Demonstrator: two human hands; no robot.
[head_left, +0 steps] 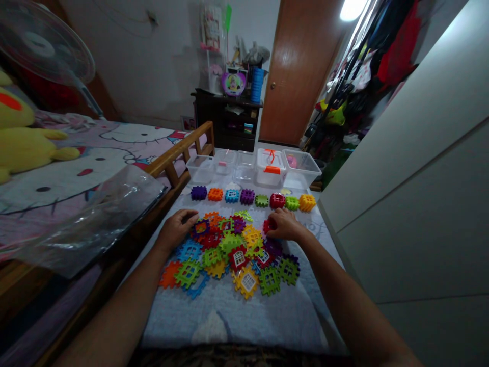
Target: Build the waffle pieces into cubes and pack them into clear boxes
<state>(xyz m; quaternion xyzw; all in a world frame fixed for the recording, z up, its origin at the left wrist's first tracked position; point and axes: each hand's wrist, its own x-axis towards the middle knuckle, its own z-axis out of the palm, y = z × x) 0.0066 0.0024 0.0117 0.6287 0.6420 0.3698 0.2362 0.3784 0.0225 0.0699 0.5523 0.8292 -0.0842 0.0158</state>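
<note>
tiles (230, 242) in many colours lie in a loose, overlapping pile on a pale blue cloth (267, 323), between the two hands and partly nearer the wearer than they are. red, green, yellow, orange, blue and purple ones show, all with notched edges, several with window-like grids, some of these white.

the left hand (179, 228) rests at the far left edge of the pile, thumb and fingers apart, just beside a purple tile (200, 229) with an orange middle; whether it touches that tile is not clear. the right hand (284, 224) is at the far right edge, fingers curled down over a red tile (268, 226). part of that tile is hidden by the fingers, so i cannot tell whether it is gripped or only touched.

beyond the pile, eight stacks (247, 197) stand in a row across the cloth, from left to right: dark purple, orange, blue, purple, green, red, green and yellow. the right hand is just on the near side of the red stack.

behind the row are clear boxes (311, 166) and one lidded box (267, 178) with orange fittings. to the left, past a wooden rail (175, 149), a yellow plush (28, 148) and a clear bag (91, 224) lie on a bed (110, 136).
</note>
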